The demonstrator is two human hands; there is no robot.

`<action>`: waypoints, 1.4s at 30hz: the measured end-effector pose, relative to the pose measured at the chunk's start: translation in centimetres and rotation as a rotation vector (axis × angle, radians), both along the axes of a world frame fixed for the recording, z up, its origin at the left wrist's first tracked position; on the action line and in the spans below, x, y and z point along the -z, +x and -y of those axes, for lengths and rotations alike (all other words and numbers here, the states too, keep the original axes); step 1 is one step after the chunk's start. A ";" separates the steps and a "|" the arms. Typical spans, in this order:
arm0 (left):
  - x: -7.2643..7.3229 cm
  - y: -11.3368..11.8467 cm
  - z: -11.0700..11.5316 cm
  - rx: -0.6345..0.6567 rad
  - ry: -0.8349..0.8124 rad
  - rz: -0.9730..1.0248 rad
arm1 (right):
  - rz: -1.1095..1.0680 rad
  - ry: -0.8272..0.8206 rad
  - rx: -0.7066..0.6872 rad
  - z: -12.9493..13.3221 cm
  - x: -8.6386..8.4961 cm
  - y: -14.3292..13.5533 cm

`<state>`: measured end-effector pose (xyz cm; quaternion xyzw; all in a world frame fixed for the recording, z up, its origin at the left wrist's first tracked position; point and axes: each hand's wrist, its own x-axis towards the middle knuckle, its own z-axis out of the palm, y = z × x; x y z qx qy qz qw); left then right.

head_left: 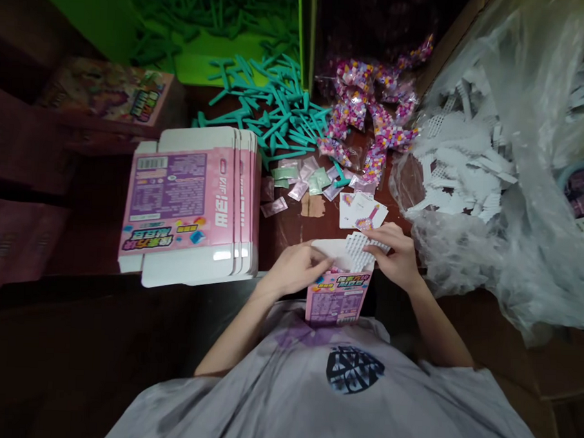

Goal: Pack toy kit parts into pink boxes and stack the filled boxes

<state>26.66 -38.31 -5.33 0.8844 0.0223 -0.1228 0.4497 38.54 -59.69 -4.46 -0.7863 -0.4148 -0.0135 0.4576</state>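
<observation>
An opened pink-and-purple box (337,298) stands upright against my body at the table's front edge. My left hand (297,267) grips its left upper edge, thumb over the opening. Between the thumb and fingers of my right hand (392,252) is a white perforated plastic board (359,250), held at the mouth of the box with its lower part inside. Something pink shows within the box beside it. Just beyond my right fingers lie a few white printed cards (363,210).
Flattened pink boxes (176,207) are stacked left. Teal T-shaped sticks (282,109) spill from a green bin (193,50). Small sachets (301,177) and bags of colourful beads (369,112) lie behind. A clear plastic bag (528,242) of white boards (463,162) is at right.
</observation>
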 end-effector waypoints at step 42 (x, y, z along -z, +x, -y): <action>1.1 2.2 0.3 -0.020 0.081 0.022 | -0.608 0.438 0.452 0.0 3.6 -2.2</action>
